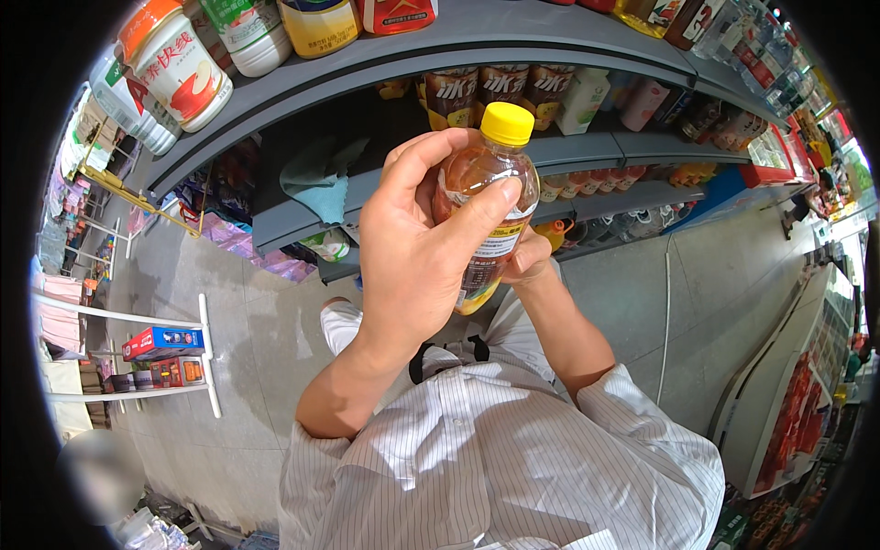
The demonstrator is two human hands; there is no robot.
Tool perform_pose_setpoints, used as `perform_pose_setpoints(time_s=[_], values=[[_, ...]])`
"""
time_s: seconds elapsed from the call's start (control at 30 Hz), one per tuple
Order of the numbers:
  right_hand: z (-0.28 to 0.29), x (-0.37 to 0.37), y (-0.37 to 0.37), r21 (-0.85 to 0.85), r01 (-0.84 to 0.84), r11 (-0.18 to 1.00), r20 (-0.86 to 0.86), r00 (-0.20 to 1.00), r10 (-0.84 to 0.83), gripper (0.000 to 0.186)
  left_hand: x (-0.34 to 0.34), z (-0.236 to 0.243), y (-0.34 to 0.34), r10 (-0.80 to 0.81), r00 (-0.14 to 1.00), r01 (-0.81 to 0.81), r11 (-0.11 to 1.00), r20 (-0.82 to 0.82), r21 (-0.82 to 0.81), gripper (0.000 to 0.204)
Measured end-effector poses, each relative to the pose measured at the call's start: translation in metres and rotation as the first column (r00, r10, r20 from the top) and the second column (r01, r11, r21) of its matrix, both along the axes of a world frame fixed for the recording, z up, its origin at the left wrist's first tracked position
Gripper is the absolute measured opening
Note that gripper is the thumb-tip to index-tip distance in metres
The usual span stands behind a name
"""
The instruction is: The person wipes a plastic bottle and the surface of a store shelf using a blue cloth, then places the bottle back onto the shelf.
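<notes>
My left hand [412, 247] grips a plastic bottle of brown drink [492, 240] with a yellow cap [507, 123], held upright in front of me with its thumb across the upper body. My right hand [530, 260] is closed at the lower right side of the same bottle, its fingertips partly hidden behind it. Behind the bottle, on a curved grey shelf [373, 190], stand similar dark bottles [456, 93], a white carton [577, 99] and a pink bottle [638, 107]. A pale blue cloth [313, 179] hangs over that shelf's edge at left.
The upper shelf [326, 70] holds several tubs and bottles [179, 71]. A white rack [209, 354] with boxes is at left. A large white-sided display [770, 408] stands at right. A person [805, 206] is far right. My legs and grey floor tiles [612, 318] show below.
</notes>
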State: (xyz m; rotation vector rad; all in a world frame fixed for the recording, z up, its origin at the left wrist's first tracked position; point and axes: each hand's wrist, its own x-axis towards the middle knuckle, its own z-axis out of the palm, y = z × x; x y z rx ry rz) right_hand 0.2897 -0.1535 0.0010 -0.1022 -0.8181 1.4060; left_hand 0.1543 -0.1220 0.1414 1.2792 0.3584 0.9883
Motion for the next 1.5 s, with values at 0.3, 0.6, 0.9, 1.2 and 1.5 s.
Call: perform_pose_setpoints(time_s=[0.3,0.6,0.9,1.2,1.5], values=[[0.005,0.003,-0.006,0.041,-0.024,0.999,-0.086,0.996,0.028,0.09,0.009,-0.003,0.0,0.023,1.0,-0.022,0.998,-0.017,0.056,0.048],[0.006,0.006,-0.006,0.075,0.036,0.997,-0.15,0.988,-0.025,0.092,0.018,-0.003,-0.011,0.033,0.999,-0.031,0.997,-0.015,0.072,0.048],[0.026,0.008,-0.02,-0.066,0.299,0.952,0.226,0.934,-0.278,0.094,0.017,0.003,-0.01,0.045,0.999,-0.045,0.999,-0.003,0.016,0.047],[0.03,0.005,-0.011,-0.09,0.354,0.931,0.414,0.863,-0.289,0.089,-0.003,-0.003,0.016,-0.024,0.998,0.028,0.996,0.055,-0.083,0.04],[0.022,-0.004,0.039,-0.108,0.341,0.934,0.562,0.796,-0.226,0.082,-0.022,-0.071,0.067,0.117,0.988,-0.111,0.992,0.103,-0.065,0.055]])
